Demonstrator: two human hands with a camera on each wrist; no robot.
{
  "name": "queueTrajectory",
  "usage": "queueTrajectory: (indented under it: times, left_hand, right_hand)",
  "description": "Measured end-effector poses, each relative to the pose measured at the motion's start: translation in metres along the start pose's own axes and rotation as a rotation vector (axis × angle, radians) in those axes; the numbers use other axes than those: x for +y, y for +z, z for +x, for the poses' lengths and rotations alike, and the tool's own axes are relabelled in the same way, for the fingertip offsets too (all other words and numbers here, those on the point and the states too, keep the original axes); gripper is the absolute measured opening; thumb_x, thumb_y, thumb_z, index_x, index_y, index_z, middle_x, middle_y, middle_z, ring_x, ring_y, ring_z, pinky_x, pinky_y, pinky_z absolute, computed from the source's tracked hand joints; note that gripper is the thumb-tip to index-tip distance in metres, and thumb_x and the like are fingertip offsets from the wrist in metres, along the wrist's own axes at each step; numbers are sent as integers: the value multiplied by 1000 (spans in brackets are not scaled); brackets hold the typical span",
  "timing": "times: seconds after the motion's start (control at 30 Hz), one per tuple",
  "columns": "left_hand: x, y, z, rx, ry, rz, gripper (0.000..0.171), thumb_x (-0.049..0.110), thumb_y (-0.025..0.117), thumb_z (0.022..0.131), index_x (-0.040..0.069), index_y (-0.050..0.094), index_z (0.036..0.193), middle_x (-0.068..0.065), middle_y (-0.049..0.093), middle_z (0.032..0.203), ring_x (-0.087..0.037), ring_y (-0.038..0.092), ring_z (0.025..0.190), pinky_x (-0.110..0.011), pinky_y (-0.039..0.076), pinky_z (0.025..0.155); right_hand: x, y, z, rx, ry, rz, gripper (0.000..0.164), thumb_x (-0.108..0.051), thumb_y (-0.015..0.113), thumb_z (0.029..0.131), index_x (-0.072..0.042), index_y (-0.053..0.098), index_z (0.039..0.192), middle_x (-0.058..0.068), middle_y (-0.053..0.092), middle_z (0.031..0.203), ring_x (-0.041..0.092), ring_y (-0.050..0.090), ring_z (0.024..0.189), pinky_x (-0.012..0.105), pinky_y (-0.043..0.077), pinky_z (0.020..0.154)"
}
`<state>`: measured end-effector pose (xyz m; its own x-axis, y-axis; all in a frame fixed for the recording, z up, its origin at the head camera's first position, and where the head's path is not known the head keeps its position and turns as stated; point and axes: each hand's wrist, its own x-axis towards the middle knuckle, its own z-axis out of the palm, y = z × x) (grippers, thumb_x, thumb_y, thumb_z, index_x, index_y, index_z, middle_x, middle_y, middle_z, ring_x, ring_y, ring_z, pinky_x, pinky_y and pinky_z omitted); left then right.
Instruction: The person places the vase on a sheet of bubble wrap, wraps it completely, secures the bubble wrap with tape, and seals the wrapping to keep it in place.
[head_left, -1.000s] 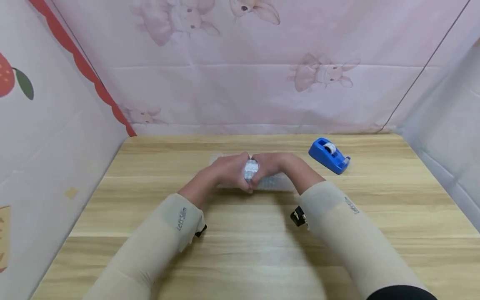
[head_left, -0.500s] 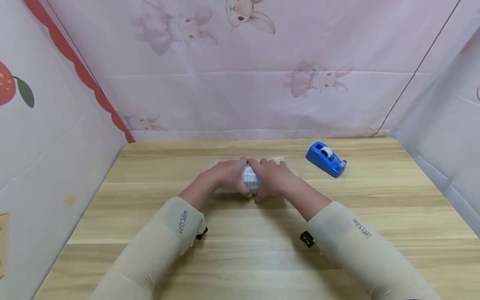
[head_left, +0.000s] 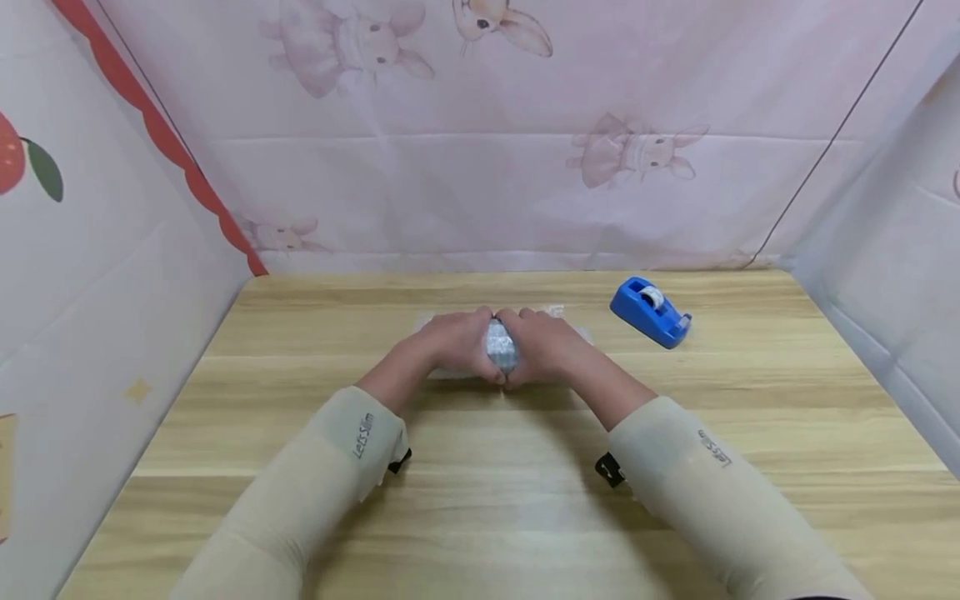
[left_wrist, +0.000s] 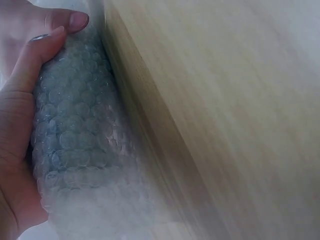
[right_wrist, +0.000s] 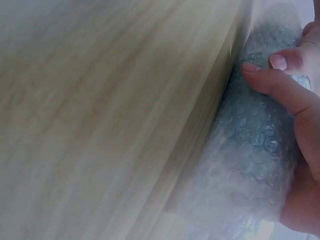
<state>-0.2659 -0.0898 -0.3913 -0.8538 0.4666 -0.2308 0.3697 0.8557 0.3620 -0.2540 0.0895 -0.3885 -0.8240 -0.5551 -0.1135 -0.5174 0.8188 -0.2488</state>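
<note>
A roll-shaped bundle of clear bubble wrap (head_left: 501, 346) lies crosswise on the table, with a bluish-grey look inside. My left hand (head_left: 457, 342) grips its left half, the thumb along the near side. The right hand (head_left: 546, 346) curls over the right half, its thumb meeting the left one at the middle. In the left wrist view, the bubble wrap (left_wrist: 75, 125) reaches out past the palm as a loose, filmy end. A similar flattened end of bubble wrap (right_wrist: 235, 185) shows in the right wrist view. Whatever lies inside the wrap is hidden.
A blue tape dispenser (head_left: 651, 312) with a roll of clear tape stands at the back right of the wooden table (head_left: 510, 500). A pink rabbit-print curtain (head_left: 480, 200) hangs behind the table's far edge.
My right hand first shifted and spread its fingers over the wrap, then drew back in around it, its thumb coming to the left thumb. The left hand keeps its grip.
</note>
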Motion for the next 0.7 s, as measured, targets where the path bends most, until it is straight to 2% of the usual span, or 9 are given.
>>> queueTrajectory:
  times: [0.33, 0.7]
  left_hand:
    - [-1, 2, 1, 51, -10, -48, 75, 59, 81, 60, 18, 49, 113, 4, 60, 96, -14, 59, 84, -33, 50, 67]
    - [5, 1, 0, 46, -22, 7, 71, 61, 78, 62, 18, 49, 111, 4, 60, 93, -14, 60, 80, -32, 49, 63]
  right_hand:
    - [2, -4, 7, -1, 14, 7, 97, -45, 90, 60, -17, 43, 141, 7, 60, 115, 27, 58, 101, 46, 51, 85]
    - [11, 0, 12, -19, -8, 125, 101, -36, 92, 57, -16, 42, 142, 8, 59, 117, 24, 58, 103, 43, 50, 88]
